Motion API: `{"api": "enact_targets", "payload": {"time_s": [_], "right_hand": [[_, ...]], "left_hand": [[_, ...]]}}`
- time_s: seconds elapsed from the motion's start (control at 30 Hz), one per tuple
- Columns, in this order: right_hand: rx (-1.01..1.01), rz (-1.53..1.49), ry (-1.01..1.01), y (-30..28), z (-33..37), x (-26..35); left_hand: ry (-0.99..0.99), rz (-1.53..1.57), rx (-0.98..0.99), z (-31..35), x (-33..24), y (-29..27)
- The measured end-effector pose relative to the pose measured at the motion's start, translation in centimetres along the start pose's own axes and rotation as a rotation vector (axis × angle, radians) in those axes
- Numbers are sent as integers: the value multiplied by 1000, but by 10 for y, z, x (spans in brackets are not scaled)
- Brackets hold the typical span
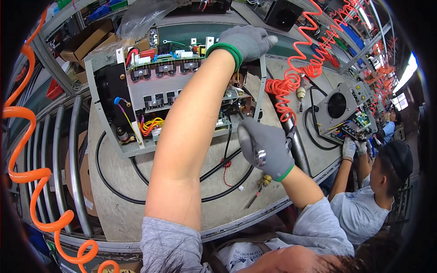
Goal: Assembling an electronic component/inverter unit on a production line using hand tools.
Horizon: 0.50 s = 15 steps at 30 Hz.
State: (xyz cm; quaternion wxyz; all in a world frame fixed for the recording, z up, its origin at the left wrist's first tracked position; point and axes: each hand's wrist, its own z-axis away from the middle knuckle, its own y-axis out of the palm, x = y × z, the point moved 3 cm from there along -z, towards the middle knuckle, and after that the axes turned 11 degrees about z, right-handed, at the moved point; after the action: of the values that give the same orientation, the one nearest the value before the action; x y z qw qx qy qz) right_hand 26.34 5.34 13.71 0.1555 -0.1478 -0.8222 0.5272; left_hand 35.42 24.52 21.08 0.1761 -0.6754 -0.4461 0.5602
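Note:
An opened electronics unit (88,86) with a metal case, circuit boards and a black fan sits on the bench. My left hand (246,43), in a grey glove with green cuff, lies over its far right part. One finger stretches out to the right; the others are partly hidden. Nothing shows in that hand. Near the unit's front right corner, my gloved right hand (268,143) is closed round a tool with a shiny metal part (259,157); its kind is mostly covered. Yellow wires (152,123) bunch inside the unit, and a black cable (102,170) loops before it.
A small tool with a yellowish end (264,181) lies near the bench's front edge. Red coiled hoses (291,75) hang at the right, an orange one (27,175) at the left beside metal rollers (57,154). A co-worker (364,204) handles another unit (334,107).

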Motion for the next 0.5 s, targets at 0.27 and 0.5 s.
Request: {"api": "enact_targets", "payload": {"time_s": [0.27, 0.5], "right_hand": [[-42, -55, -38, 6, 6, -11], [-110, -185, 91, 14, 17, -16]], "left_hand": [[34, 27, -32, 2, 5, 0], [2, -45, -51, -4, -4, 4]]}}
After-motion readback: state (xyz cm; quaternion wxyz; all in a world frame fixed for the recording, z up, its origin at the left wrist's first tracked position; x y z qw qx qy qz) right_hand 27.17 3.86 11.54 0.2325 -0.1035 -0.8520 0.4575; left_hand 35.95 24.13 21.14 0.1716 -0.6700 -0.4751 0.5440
